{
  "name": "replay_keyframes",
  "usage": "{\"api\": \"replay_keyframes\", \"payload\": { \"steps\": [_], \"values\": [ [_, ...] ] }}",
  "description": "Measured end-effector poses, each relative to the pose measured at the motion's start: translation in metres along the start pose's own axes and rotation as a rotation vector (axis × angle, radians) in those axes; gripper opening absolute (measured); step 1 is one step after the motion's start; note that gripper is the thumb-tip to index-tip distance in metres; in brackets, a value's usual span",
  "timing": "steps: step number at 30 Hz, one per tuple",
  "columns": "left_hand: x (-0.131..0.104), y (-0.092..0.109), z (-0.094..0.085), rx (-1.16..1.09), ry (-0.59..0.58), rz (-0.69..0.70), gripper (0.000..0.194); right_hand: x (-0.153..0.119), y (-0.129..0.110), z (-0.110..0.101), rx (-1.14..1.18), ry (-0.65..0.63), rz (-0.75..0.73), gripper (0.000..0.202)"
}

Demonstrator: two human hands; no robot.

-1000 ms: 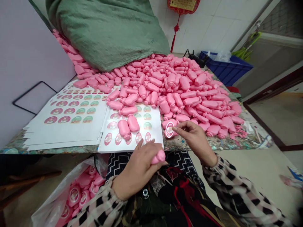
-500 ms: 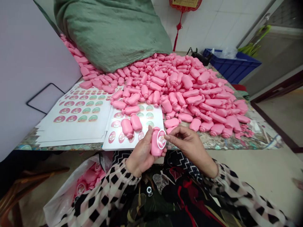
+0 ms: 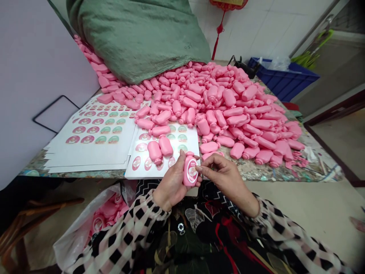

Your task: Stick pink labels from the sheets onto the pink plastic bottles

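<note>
My left hand [image 3: 170, 185] is closed around a small pink bottle [image 3: 186, 179], held upright just past the table's front edge. An oval sticker [image 3: 191, 172] with a white rim and pink centre lies over the front of the bottle. With thumb and forefinger together, my right hand [image 3: 225, 179] pinches at the sticker's right edge; whether that edge is stuck down I cannot tell. Behind my left hand, two loose pink bottles [image 3: 160, 149] rest on a sheet of oval stickers [image 3: 137, 173].
A large heap of pink bottles [image 3: 239, 110] covers the table, spilling from a green sack [image 3: 137, 42]. More sticker sheets [image 3: 85, 156] are stacked at the left. A plastic bag [image 3: 71, 239] with labelled bottles hangs below. A blue crate [image 3: 285, 80] stands at the back right.
The sticker has gone from standing off the bottle's right side to lying over its front. My right hand has shifted slightly left and down with it. The view has turned slightly.
</note>
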State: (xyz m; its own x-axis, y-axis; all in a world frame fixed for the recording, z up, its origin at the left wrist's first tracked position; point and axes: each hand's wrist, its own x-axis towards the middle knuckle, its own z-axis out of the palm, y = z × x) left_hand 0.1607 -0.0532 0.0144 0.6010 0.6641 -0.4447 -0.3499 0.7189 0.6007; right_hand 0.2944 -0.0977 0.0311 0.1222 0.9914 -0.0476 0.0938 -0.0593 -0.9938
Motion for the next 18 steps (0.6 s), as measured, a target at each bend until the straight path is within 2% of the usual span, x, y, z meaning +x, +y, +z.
{"api": "replay_keyframes", "payload": {
  "steps": [12,18],
  "values": [
    [-0.002,0.000,-0.001,0.012,0.037,0.004,0.043,0.001,0.009,0.001,-0.032,0.006,0.002,0.018],
    [-0.004,0.001,-0.004,0.037,-0.053,-0.041,0.054,0.001,0.013,-0.003,-0.168,0.031,-0.023,0.019]
  ]
}}
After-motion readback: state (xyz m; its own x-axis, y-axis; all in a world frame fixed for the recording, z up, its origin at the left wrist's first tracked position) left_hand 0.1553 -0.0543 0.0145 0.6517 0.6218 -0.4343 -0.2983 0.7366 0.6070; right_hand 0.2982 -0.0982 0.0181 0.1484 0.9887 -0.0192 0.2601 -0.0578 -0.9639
